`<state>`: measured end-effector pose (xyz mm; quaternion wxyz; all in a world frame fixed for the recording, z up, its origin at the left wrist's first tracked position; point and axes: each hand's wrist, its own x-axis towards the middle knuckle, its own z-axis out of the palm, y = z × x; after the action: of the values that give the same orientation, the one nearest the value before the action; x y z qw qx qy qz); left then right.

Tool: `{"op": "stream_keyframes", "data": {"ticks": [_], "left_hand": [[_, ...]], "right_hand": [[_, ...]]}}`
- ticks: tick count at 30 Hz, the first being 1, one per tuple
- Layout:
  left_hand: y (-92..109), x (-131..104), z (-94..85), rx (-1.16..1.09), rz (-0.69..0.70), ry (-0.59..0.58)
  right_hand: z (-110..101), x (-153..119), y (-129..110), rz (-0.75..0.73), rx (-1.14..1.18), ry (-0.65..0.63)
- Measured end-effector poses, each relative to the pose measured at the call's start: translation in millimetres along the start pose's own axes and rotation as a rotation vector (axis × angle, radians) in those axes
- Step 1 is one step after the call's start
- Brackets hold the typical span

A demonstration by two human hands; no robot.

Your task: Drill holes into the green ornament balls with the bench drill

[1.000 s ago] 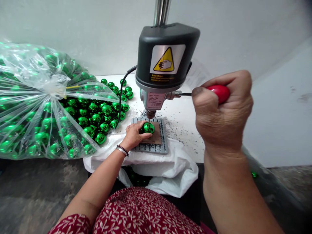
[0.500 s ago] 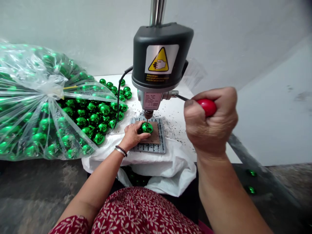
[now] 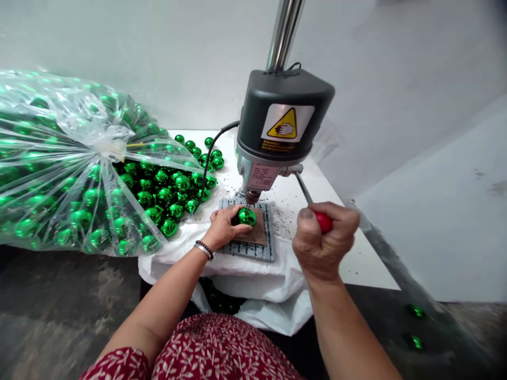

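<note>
My left hand (image 3: 226, 226) is closed around a shiny green ball ornament (image 3: 247, 216), holding it on a brown board (image 3: 259, 232). That board lies on the slotted grey base (image 3: 269, 252) of a drill press (image 3: 289, 113). The chuck (image 3: 252, 197) is directly above the ball, and its bit reaches down to the ball's top; whether it has gone in I cannot tell. My right hand (image 3: 325, 240) grips the red knob (image 3: 324, 221) of the feed lever (image 3: 303, 187), which slants downward to the right.
On the left lies a big clear plastic bag (image 3: 106, 148) full of green balls, with several loose balls (image 3: 196, 151) beside it. Dark shavings dot the white table (image 3: 368, 258). White sacking (image 3: 273, 295) hangs at the front edge. Two green balls (image 3: 415, 311) are on the floor at right.
My right hand has drawn the feed lever downward, so it now slopes more steeply. My left hand still holds the ball on the board. The camera view has shifted and tilted.
</note>
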<state>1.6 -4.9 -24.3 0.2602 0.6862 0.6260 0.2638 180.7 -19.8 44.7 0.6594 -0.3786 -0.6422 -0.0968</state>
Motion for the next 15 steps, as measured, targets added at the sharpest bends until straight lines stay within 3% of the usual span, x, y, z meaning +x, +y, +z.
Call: {"op": "stream_keyframes", "data": {"ticks": [3, 7, 9, 12, 15], "left_hand": [[-1.2, 0.5, 1.3, -0.001, 0.009, 0.009], [1.0, 0.3, 3.3, -0.046, 0.000, 0.053], [2.9, -2.6, 3.5, -0.096, 0.000, 0.079], [4.2, -14.5, 0.0, -0.187, 0.026, 0.089], [2.9, -36.6, -10.9, -0.235, 0.082, 0.007]], "right_hand": [[4.8, 6.1, -0.9, 0.015, 0.015, 0.055], [13.1, 57.7, -10.8, 0.125, 0.005, 0.041], [16.7, 87.5, -14.9, 0.339, -0.005, -0.074], [20.8, 112.3, -13.6, 0.488, -0.039, -0.125], [23.4, 111.0, -3.0, 0.419, -0.018, -0.127]]}}
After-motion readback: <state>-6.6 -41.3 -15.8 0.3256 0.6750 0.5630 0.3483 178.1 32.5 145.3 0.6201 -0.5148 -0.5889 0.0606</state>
